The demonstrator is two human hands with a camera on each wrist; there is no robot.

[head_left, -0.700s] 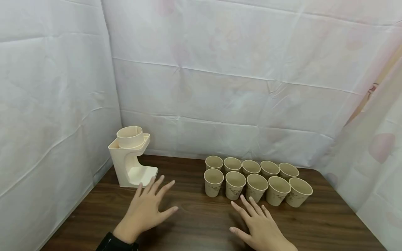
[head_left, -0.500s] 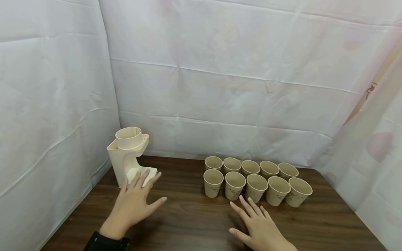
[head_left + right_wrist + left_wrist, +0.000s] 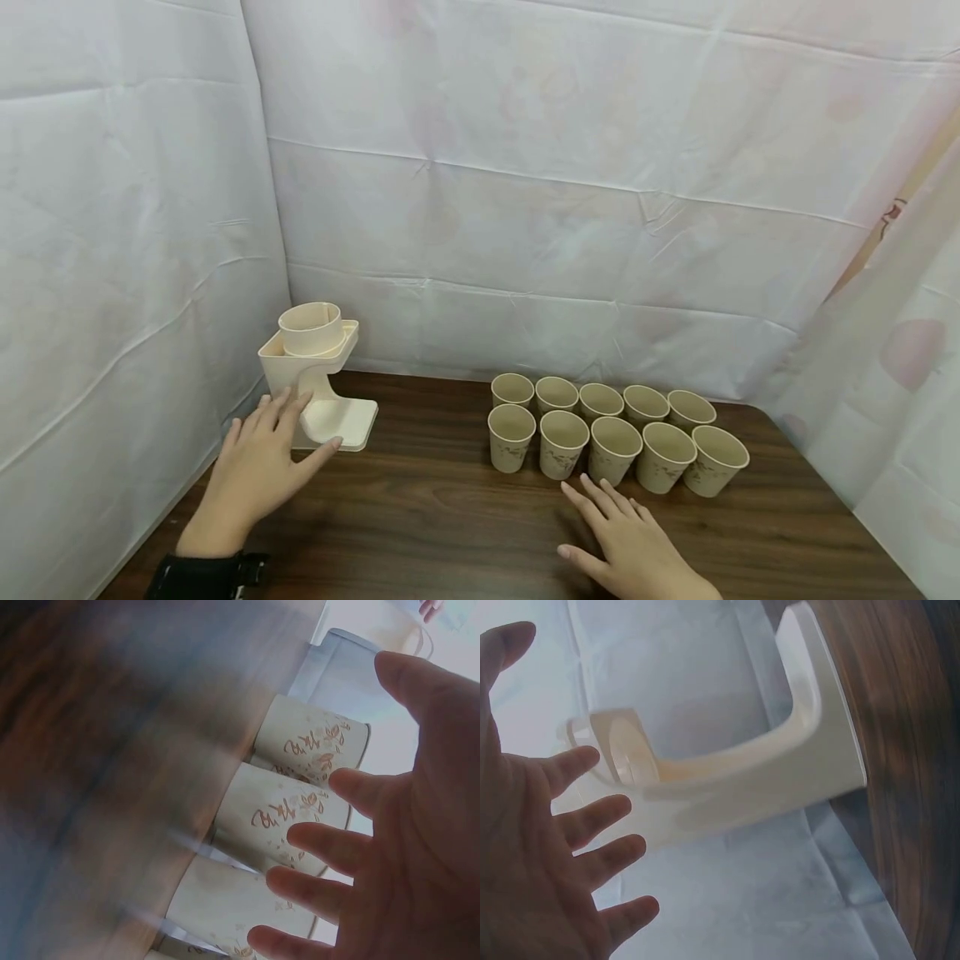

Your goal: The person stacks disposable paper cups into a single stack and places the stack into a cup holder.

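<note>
A cream plastic cup dispenser (image 3: 283, 371) stands at the table's left, a round ring-shaped holder (image 3: 311, 330) on its top and a flat foot (image 3: 352, 421) at its base. My left hand (image 3: 258, 475), fingers spread, is in front of the dispenser's left side; in the left wrist view the dispenser (image 3: 750, 780) lies beyond the fingertips, and I cannot tell if they touch. Two rows of beige paper cups stand upright at the right. My right hand (image 3: 633, 542), fingers spread and holding nothing, is just before the front row, nearest a paper cup (image 3: 613, 450) in its middle.
Dark wooden table (image 3: 450, 517) lies under everything. White cloth (image 3: 480, 225) hangs behind and on both sides, close to the dispenser at the left. Printed flowers and writing mark the front cups (image 3: 281, 810).
My left hand has moved left, from in front of the dispenser's foot to its left side. The right hand has hardly moved, and the cups and dispenser stand where they were.
</note>
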